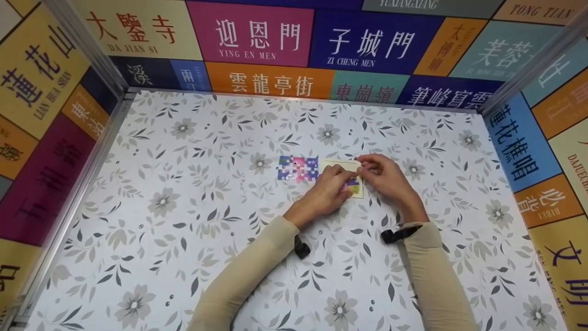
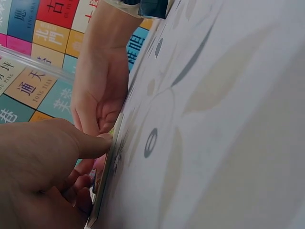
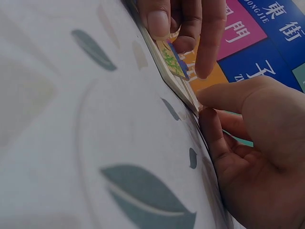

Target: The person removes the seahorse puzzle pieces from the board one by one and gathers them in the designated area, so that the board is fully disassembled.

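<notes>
A jigsaw puzzle board [image 1: 358, 193] with a cream border lies on the table, with coloured pieces in its lower right part. My left hand [image 1: 326, 188] holds the board from above, hiding much of it. In the left wrist view its thumb [image 2: 97, 145] rests on the rim and its other fingers curl over the board's face. At the board's upper right corner, my right hand [image 1: 386, 177] pinches the edge between thumb and forefinger, as the right wrist view shows. Left of the board sits a joined block of purple and pink puzzle pieces [image 1: 297, 168].
The table [image 1: 220, 257] has a white cover with grey flowers and leaves. Panels with coloured lettering [image 1: 257, 37] stand along its back and both sides. A black strap [image 1: 399, 234] is at the right wrist, and a black device [image 1: 302, 248] is at the left.
</notes>
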